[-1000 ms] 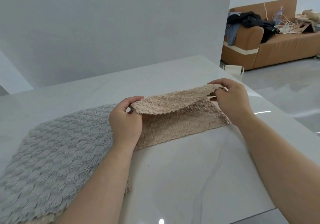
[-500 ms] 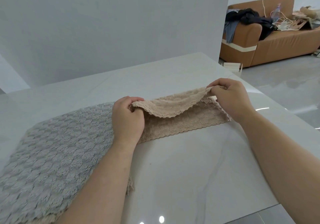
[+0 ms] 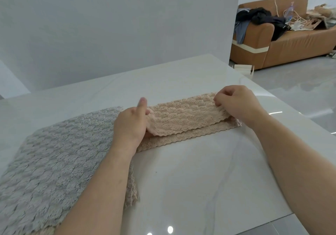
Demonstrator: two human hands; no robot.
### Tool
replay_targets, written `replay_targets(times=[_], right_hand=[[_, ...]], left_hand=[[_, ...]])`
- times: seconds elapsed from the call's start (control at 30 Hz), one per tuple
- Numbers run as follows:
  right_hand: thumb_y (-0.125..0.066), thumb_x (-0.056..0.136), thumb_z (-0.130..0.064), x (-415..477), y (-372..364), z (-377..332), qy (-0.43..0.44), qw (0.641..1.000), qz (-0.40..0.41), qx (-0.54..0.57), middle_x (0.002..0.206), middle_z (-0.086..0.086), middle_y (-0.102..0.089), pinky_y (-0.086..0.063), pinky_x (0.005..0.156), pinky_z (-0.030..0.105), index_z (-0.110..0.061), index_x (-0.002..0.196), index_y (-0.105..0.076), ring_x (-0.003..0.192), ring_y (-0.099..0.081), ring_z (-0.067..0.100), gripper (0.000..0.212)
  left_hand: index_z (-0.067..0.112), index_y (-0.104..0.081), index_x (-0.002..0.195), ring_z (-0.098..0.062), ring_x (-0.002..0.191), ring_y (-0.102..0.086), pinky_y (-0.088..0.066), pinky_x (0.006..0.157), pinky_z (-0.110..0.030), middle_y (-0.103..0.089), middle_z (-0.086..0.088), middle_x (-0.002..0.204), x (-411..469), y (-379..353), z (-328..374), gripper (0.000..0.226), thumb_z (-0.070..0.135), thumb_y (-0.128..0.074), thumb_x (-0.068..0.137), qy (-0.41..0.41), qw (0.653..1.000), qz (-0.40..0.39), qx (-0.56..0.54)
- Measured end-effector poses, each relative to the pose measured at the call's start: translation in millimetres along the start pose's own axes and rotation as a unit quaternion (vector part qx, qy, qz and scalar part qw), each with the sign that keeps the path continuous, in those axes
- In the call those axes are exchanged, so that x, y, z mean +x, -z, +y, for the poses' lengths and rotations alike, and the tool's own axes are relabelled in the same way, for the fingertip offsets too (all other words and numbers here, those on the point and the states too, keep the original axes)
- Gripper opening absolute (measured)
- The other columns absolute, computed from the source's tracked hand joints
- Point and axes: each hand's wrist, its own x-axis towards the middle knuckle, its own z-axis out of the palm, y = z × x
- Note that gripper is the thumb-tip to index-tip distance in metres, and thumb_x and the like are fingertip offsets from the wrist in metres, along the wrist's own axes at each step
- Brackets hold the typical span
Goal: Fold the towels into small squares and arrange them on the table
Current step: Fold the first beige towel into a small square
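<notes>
Towels on a pale table (image 3: 200,180), with a lengthwise fold in progress. The grey towel (image 3: 54,162) lies flat and unfolded toward 8 o'clock, probably set aside to wait its turn. A beige edge (image 3: 131,194) shows from beneath it at 6 o'clock, which suggests another cloth underneath. The beige towel (image 3: 181,114) lies at centre, running from 9 to 3 o'clock, and is doubled over. Its upper layer stops short of the near scalloped edge, so a strip of the lower layer is exposed. The left hand (image 3: 131,123) pinches the upper layer's 9 o'clock end with one finger raised straight, and the right hand (image 3: 238,103) pinches the 3 o'clock end. Holding both ends probably keeps the layer taut so the edges can be matched. No container shows on the table. The sofa (image 3: 291,47) at 2 o'clock carries dark clothing (image 3: 261,16) and cables (image 3: 296,22).
</notes>
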Motion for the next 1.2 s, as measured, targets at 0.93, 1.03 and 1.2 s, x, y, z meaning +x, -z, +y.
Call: replay_targets(times=[0.93, 1.03, 1.2], right_hand=[[-0.056, 0.08, -0.004, -0.5, 0.6, 5.4, 0.096, 0.968, -0.104, -0.207, 0.09, -0.009, -0.062, -0.049, 0.067, 0.025, -0.025, 0.092, -0.069, 0.082, -0.058, 0.01, 0.028], [-0.056, 0.076, -0.003, 0.3, 0.0, 6.3, 0.097, 0.961, -0.1, -0.238, 0.095, -0.007, -0.058, -0.049, 0.078, 0.032, -0.029, 0.092, -0.068, 0.088, -0.055, 0.014, 0.032], [-0.055, 0.073, -0.002, -1.4, 0.2, 2.9, 0.098, 0.966, -0.068, -0.229, 0.095, -0.008, -0.056, -0.054, 0.082, 0.039, -0.029, 0.093, -0.068, 0.089, -0.057, 0.014, 0.037]], left_hand=[[0.024, -0.055, 0.116, -0.009, 0.076, -0.052, -0.029, 0.051, -0.02, -0.055, -0.004, 0.111, -10.5, -2.9, -6.3, 0.035, 0.012, -0.068, 0.086, -0.056, 0.954, -0.023, 0.294], [0.024, -0.055, 0.116, -0.01, 0.078, -0.052, -0.03, 0.051, -0.02, -0.054, -0.003, 0.111, -11.6, -3.8, -5.5, 0.035, 0.012, -0.065, 0.085, -0.058, 0.948, -0.023, 0.311], [0.023, -0.056, 0.116, -0.011, 0.078, -0.053, -0.03, 0.051, -0.021, -0.055, -0.004, 0.109, -11.2, -3.0, -5.4, 0.036, 0.012, -0.065, 0.082, -0.054, 0.943, -0.025, 0.326]])
